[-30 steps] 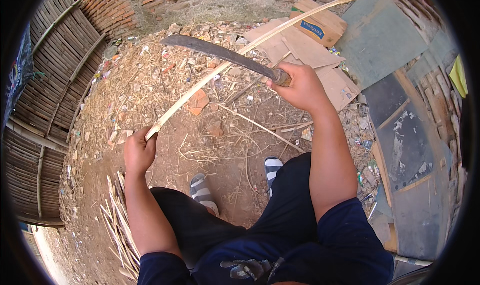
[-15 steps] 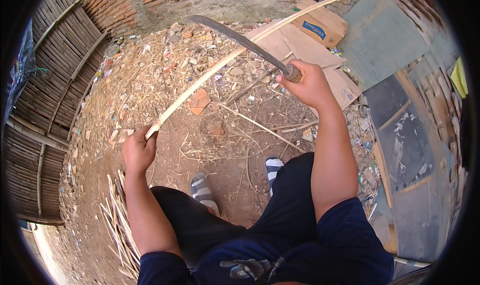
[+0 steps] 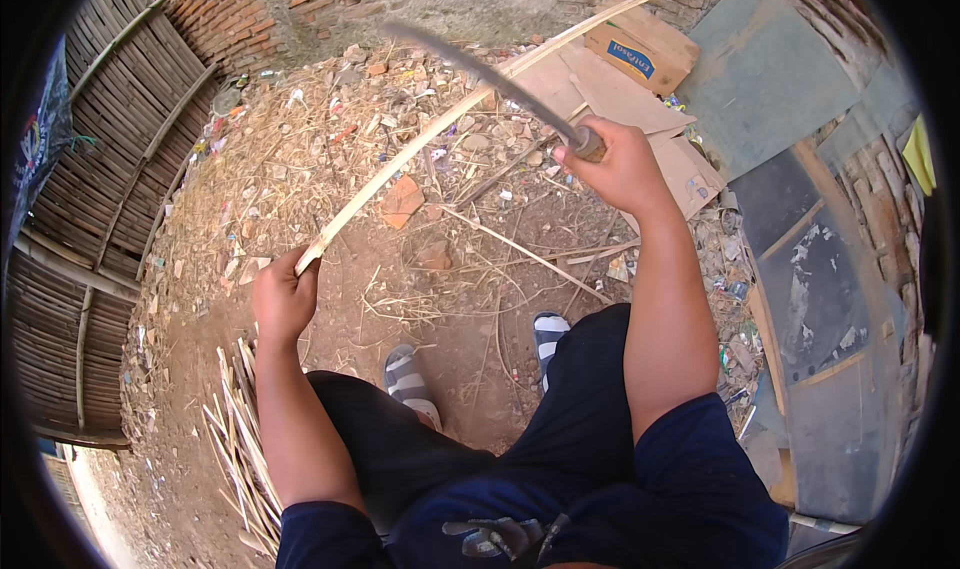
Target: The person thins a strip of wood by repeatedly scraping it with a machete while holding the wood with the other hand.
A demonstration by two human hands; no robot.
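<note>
the left hand point(image 3: 283, 299) gripped the near end of a long bamboo strip point(image 3: 470, 104), which ran off toward 1 o'clock over the littered dirt ground point(image 3: 330, 169). the right hand point(image 3: 620, 164) was closed on a machete point(image 3: 480, 69) handle — blade raised toward 10 o'clock, crossing above the strip.

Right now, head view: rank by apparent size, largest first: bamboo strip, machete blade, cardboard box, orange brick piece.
1. bamboo strip, by far the longest.
2. machete blade, though blurred and nearer the camera.
3. cardboard box, farther off, so unsure against the blade.
4. orange brick piece, smallest.
</note>
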